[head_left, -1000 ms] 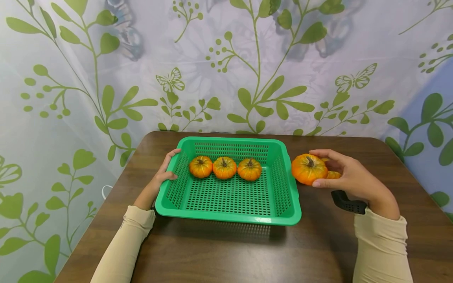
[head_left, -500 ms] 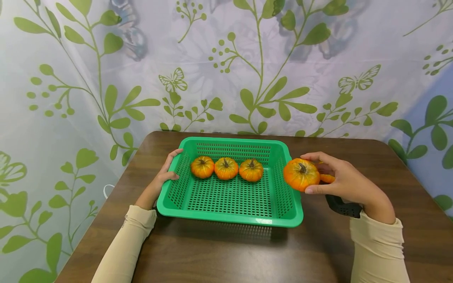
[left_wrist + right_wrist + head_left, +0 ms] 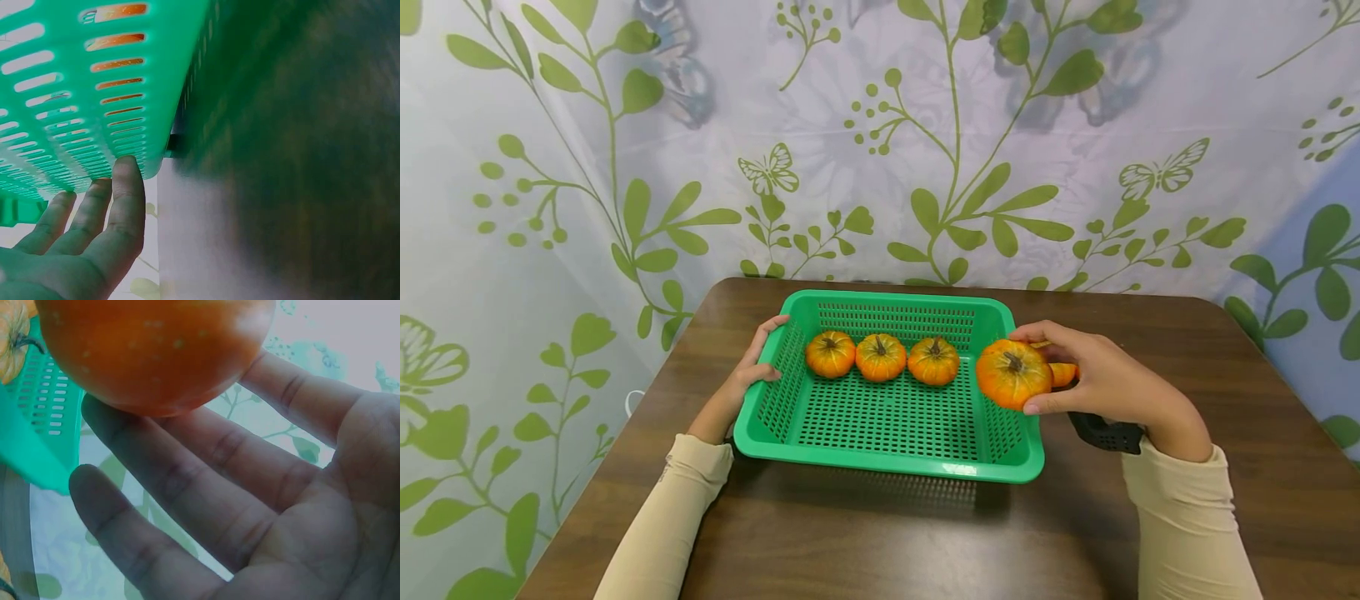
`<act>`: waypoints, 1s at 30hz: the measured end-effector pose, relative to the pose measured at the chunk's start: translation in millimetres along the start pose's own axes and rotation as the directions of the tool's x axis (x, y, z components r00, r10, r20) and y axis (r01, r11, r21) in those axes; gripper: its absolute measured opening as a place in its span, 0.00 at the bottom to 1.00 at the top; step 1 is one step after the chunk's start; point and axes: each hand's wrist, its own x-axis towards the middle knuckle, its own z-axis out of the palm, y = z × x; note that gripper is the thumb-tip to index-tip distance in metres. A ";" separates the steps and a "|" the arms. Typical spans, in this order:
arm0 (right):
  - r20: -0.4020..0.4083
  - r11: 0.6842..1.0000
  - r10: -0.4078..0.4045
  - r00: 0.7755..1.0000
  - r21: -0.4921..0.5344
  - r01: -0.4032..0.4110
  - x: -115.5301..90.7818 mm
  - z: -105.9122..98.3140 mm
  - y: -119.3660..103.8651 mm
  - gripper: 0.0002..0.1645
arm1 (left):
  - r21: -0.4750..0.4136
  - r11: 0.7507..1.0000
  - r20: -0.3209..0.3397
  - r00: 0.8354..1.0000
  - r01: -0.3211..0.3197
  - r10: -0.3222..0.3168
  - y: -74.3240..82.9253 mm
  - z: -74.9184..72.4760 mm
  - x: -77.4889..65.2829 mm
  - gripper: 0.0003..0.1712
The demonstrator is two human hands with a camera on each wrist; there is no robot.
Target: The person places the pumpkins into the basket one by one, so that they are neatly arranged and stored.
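My right hand point(image 3: 1097, 375) holds a small orange pumpkin point(image 3: 1013, 373) by its side, above the right rim of a green plastic basket point(image 3: 887, 467). The right wrist view shows its rounded underside point(image 3: 162, 362) against the fingers. More orange point(image 3: 1063, 374) shows in the gap between this pumpkin and the palm. Inside the basket, three similar pumpkins point(image 3: 881, 357) sit in a row toward the back, stems up. My left hand point(image 3: 748, 367) grips the basket's left rim, thumb over the edge; in the left wrist view its fingers point(image 3: 122, 219) touch the slotted outer wall.
The basket stands on a dark brown wooden table point(image 3: 880, 542). A cloth with leaf and butterfly prints point(image 3: 850, 125) hangs behind the table. A black strap point(image 3: 1105, 432) is on the right wrist. A white loop point(image 3: 634, 402) shows by the table's left edge.
My right hand has carried the pumpkin left, from beside the basket to over its right rim and inner wall. My left hand stays on the left rim. The three pumpkins inside lie as before.
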 end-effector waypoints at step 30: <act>0.180 0.998 -0.057 0.982 -0.015 0.060 45.5 4.4 -18.7 0.43 | 0.021 0.997 -0.012 0.997 0.071 -0.070 3.0 -0.5 -1.2 0.55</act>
